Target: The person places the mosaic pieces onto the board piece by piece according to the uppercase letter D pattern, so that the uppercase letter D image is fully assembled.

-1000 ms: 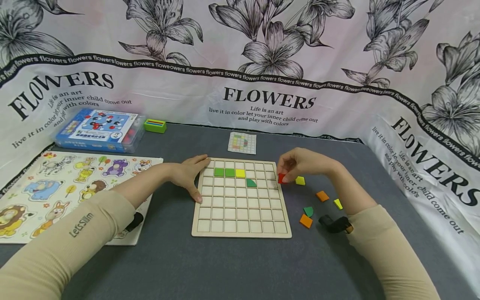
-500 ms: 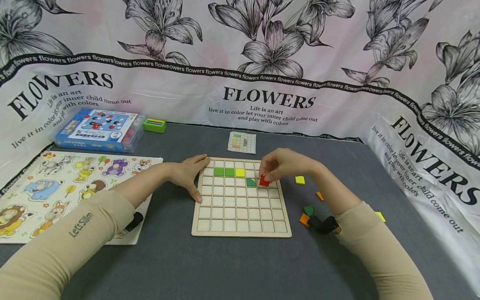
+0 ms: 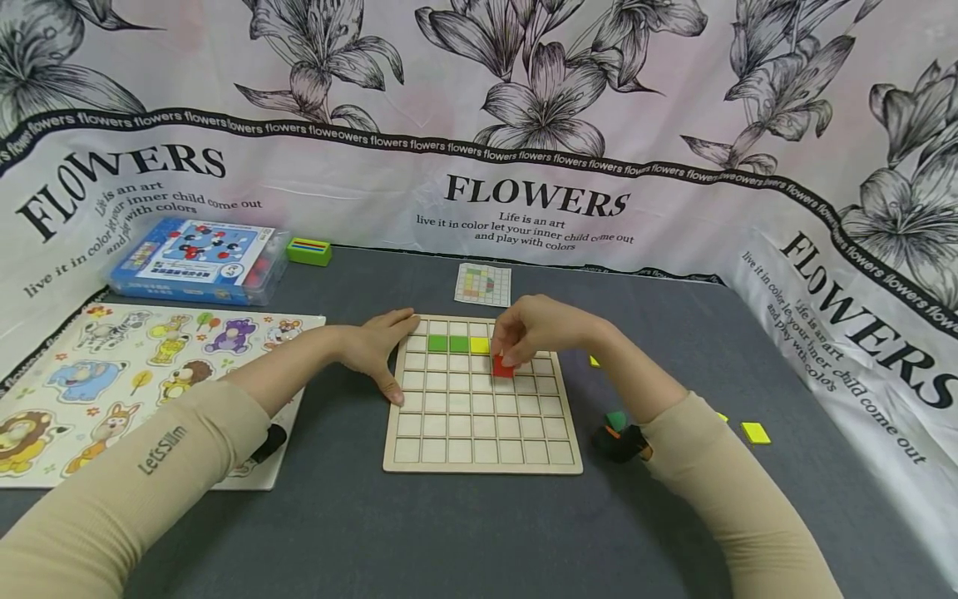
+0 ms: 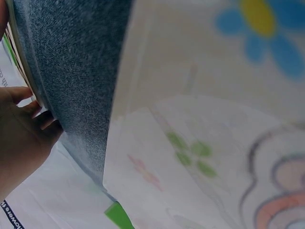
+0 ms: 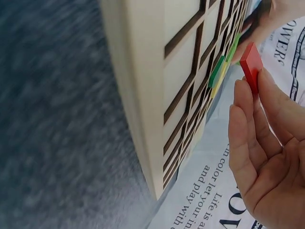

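My right hand [image 3: 545,326] pinches a red tile [image 3: 503,367] between thumb and fingers, over the upper right part of a wooden grid board [image 3: 482,466]. In the right wrist view the red tile [image 5: 251,63] is tilted and apart from the board. Two green square tiles [image 3: 448,344] and a yellow square tile [image 3: 479,344] lie in a row in the board's cells. A dark green tile [image 5: 217,71] shows on the grid in the right wrist view; in the head view the red tile and hand hide it. My left hand [image 3: 372,351] rests on the board's left edge, fingers spread.
Loose tiles lie right of the board, including a yellow tile [image 3: 756,433] and a green tile [image 3: 616,420], partly hidden by the right arm. A pattern card [image 3: 482,285] lies behind the board. An animal puzzle board [image 3: 172,333], blue box [image 3: 195,262] and green block [image 3: 308,251] stand left.
The right hand has carried the red tile leftward from beside the board to above the grid, covering the dark green tile. Another yellow tile has come into view at right. The left hand stays put.
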`<state>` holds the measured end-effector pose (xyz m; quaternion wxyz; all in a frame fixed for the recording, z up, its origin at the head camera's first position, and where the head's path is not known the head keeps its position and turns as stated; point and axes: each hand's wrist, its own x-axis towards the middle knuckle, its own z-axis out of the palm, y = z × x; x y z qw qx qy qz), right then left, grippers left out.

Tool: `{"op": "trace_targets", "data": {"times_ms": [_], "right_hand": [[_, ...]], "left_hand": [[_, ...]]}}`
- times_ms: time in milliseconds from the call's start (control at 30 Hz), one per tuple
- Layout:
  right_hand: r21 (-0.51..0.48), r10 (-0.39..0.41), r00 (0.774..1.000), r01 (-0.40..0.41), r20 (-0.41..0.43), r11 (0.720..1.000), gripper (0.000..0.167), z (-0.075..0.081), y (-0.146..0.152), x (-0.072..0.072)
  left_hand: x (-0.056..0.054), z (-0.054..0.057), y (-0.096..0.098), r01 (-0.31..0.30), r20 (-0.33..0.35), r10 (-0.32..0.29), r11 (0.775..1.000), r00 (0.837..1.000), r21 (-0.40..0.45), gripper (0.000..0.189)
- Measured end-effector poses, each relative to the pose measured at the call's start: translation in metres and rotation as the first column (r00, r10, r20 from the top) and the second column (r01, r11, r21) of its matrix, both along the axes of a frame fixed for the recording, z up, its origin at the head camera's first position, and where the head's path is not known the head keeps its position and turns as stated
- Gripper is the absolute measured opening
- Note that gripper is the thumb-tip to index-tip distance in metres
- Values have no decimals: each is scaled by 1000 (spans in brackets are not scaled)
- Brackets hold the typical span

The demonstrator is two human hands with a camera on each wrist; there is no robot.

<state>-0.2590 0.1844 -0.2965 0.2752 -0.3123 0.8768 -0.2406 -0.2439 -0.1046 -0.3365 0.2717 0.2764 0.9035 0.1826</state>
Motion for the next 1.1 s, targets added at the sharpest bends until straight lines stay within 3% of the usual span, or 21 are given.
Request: {"op": "trace_targets", "data": {"times_ms": [500,1100], "right_hand": [[51,5,997,-8,71,999,8,-12,-5,-2],[60,6,1000,-7,11,998,4,-15,-9,1]], "left_hand": [[0,1,0,14,8,-14,1000,1000,22,129],[1,1,0,10,-7,-10,1000,1000,18,130]]}}
